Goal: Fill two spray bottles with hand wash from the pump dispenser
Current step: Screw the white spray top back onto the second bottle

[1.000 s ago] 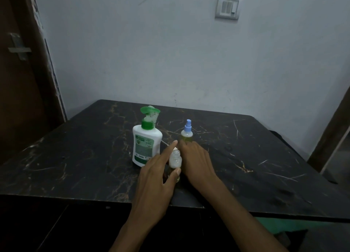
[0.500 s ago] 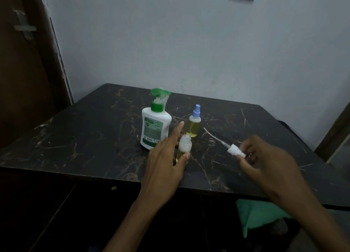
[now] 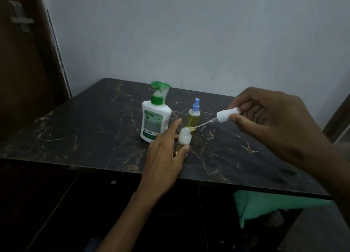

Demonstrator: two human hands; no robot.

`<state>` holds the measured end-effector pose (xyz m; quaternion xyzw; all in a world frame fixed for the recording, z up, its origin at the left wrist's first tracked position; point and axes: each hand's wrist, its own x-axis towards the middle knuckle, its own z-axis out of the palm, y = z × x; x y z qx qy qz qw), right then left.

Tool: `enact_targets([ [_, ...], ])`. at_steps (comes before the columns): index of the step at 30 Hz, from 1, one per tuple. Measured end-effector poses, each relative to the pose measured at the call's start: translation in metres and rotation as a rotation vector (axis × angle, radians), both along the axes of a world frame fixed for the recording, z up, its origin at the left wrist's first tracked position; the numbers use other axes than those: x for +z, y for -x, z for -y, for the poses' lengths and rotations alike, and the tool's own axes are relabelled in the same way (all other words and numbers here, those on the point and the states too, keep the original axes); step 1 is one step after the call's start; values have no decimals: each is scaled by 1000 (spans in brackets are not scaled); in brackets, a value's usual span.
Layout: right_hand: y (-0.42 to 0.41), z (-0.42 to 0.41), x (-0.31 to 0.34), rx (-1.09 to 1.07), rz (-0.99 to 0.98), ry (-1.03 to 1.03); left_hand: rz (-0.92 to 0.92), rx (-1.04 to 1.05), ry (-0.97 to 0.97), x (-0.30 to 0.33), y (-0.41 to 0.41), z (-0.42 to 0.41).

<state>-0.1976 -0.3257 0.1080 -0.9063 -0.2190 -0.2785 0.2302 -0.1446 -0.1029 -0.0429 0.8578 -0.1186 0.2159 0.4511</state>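
Spray bottle [image 3: 184, 138], uncapped, stands at frame centre on the dark marbled bench [image 3: 94, 130], holding yellow liquid. Left hand [image 3: 166, 157] grips it, thumb and fingers curled round its lower body. Right hand [image 3: 272, 119], right of centre, pinches the white spray cap [image 3: 226, 115], dip tube trailing toward the bottle mouth. Pump dispenser [image 3: 155, 117] and blue-capped bottle [image 3: 193, 117] stand just behind.

Left hand [image 3: 162, 157] steadying open spray bottle [image 3: 184, 139], right hand [image 3: 269, 117] pinching spray cap [image 3: 227, 114]
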Motion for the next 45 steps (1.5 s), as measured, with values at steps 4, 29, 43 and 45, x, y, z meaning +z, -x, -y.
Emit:
enact_targets([
  [4, -9, -7, 1, 14, -5, 8, 1, -5, -6, 0, 0, 0],
  [29, -55, -71, 1, 70, -162, 418, 52, -48, -9, 0, 3, 0],
  [43, -61, -75, 2, -11, -186, 518, 94, -26, 12, -1, 3, 2],
  [45, -61, -76, 2, -11, -184, 521, 102, -26, 8, -1, 2, 1],
])
